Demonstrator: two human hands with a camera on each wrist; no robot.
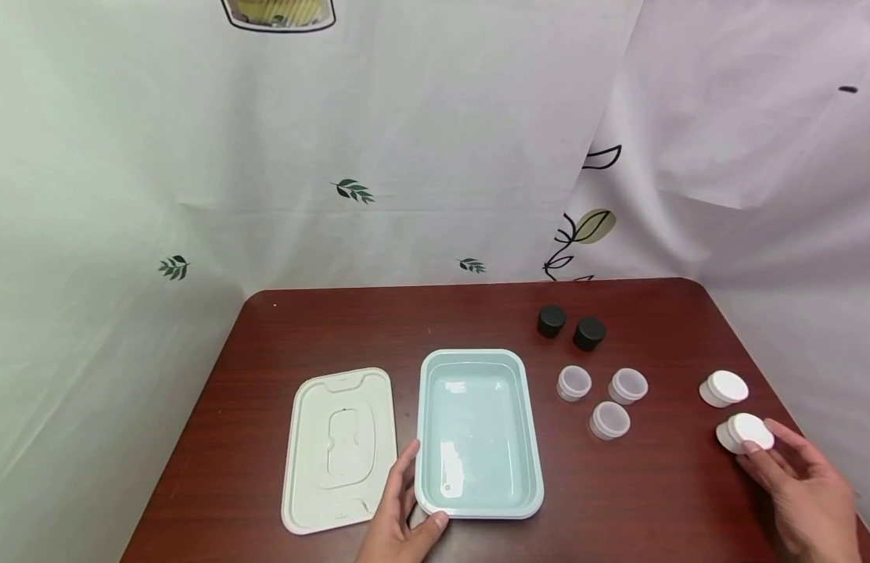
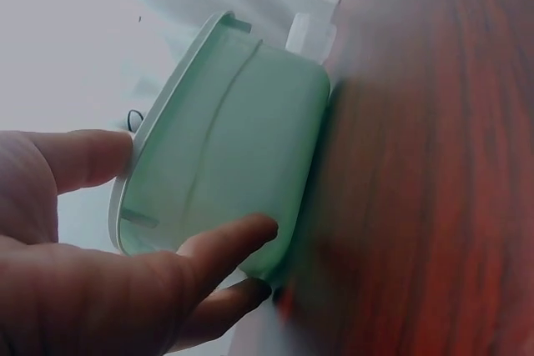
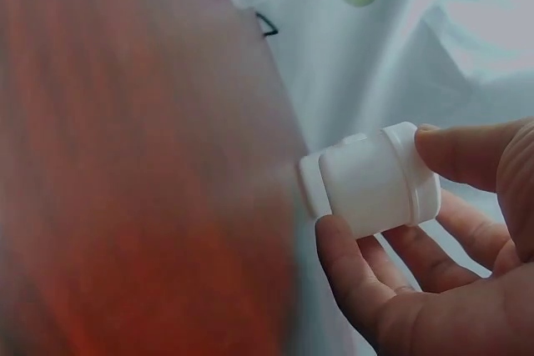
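"What lies leftmost?"

"A pale lid [image 1: 339, 469], flat on the dark table [image 1: 231, 438]. Then the left hand [image 1: 400, 516] — spread wide, fingers touching a light-blue tray [image 1: 477, 438] at its near left corner."

"And the tray's long axis?"

"It points away from the person. Right of it sit two black cylinders [image 1: 551, 320], farther back, and three frosted jars [image 1: 609, 421]."

"Where is the white jar [image 1: 750, 432]?"

"Well apart from the tray, near the table's right edge, with the frosted jars between in left-right order. The right hand [image 1: 804, 489] pinches it, tilted, between thumb and fingers; the left is far off. Just beyond stands a second white jar [image 1: 724, 389]."

"Is the pinched one lifted?"

"One cannot tell."
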